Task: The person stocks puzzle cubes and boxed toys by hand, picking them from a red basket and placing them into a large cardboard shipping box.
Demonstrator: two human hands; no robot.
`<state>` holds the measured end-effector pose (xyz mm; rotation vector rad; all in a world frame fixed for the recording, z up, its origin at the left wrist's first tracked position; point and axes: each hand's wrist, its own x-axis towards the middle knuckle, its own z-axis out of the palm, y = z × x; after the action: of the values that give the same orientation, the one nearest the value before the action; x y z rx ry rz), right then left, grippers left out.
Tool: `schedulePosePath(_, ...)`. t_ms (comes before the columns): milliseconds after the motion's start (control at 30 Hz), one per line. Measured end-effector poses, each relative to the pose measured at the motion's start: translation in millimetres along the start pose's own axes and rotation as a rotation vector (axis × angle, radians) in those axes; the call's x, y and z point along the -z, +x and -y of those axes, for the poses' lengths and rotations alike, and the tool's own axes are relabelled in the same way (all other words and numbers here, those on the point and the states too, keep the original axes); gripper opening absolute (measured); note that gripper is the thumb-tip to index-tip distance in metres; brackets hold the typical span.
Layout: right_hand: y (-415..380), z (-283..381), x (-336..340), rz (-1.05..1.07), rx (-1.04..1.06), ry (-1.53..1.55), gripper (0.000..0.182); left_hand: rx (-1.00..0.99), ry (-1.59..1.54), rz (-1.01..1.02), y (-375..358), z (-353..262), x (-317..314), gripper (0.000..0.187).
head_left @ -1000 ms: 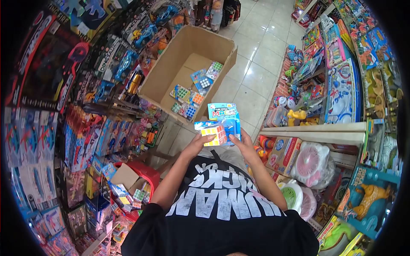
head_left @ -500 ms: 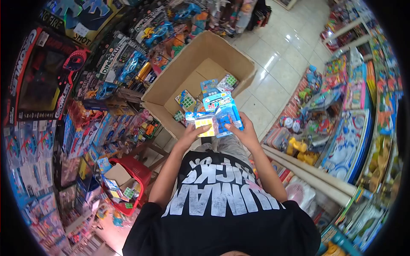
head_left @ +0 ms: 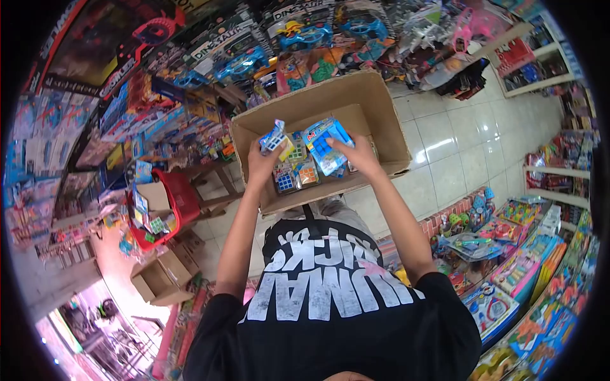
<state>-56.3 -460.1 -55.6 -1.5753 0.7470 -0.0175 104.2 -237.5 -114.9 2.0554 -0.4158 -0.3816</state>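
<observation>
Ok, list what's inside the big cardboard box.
Packaged cubes showing green, orange and blue lie inside; whatever's beneath the left hand, right hand and their packs is hidden.

an open cardboard box (head_left: 375, 95) carries several packaged puzzle cubes (head_left: 308, 174) on its bottom.

The large cardboard box (head_left: 389, 130) stands before the person. Over its left part is the left hand (head_left: 258, 168) with one puzzle-cube pack (head_left: 273, 143); to the right is the right hand (head_left: 363, 155) with a cube blister pack (head_left: 326, 145). Loose cube packs (head_left: 308, 174) lie inside, near and between the two. Left of the box stands a plastic bin (head_left: 180, 193) with packs in it; nearer, a small carton (head_left: 160, 279). Dinosaur toy sets (head_left: 240, 62) line the far side. Tiled floor (head_left: 438, 143) extends right, with boxed toys (head_left: 486, 311) at the near right.
</observation>
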Motion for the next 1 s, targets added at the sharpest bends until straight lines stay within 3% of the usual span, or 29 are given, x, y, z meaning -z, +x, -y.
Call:
schedulePosePath(33, 14, 1, 3, 0.058, -0.076, -0.083, 0.053, 0.088, -0.035, -0.033, 4, 6, -3, 0.051)
schedulePosePath(67, 35, -12, 1, 0.065, -0.021, -0.132, 0.065, 0.139, -0.078, -0.004, 8, 8, -3, 0.05)
schedulePosePath(133, 79, -45, -8, 0.048, -0.016, -0.233, 0.071, 0.122, -0.013, -0.032, 19, 31, -10, 0.049)
schedulePosePath(233, 103, -38, -20, 0.07, -0.083, -0.383, 0.087, 0.089, 0.106, -0.076, 36, 78, -30, 0.044)
schedulePosePath(333, 127, -57, -39, 0.074, 0.009, -0.382, 0.077, 0.24, 0.205, -0.045, 52, 102, -47, 0.046)
schedulePosePath(400, 141, -60, -43, 0.263, -0.05, -0.187, 0.073, 0.31, 0.233, -0.076, 60, 131, -67, 0.046)
schedulePosePath(567, 170, -88, -69, 0.172, -0.284, 0.055, 0.06, 0.344, 0.23, -0.284, 54, 151, -98, 0.051)
schedulePosePath(633, 194, -124, -79, 0.155, -0.367, 0.139, 0.054, 0.362, 0.269, -0.273, 53, 136, -94, 0.051)
schedulePosePath(700, 207, -147, -86, -0.061, -0.308, 0.192, 0.045, 0.5, 0.334, -0.225, 54, 116, -89, 0.045)
schedulePosePath(733, 205, -145, -85, -0.06, -0.314, 0.187, 0.045, 0.508, 0.332, -0.222, 53, 113, -87, 0.045)
schedulePosePath(800, 197, -125, -81, 0.009, -0.404, 0.54, 0.047, 0.549, 0.454, -0.104, 55, 111, -82, 0.037)
schedulePosePath(900, 192, -119, -81, -0.004, -0.435, 0.608, 0.04, 0.526, 0.519, -0.055, 56, 105, -74, 0.032)
schedulePosePath(1000, 199, -138, -85, 0.041, -0.391, 0.528, 0.046, 0.46, 0.518, -0.129, 52, 103, -76, 0.031)
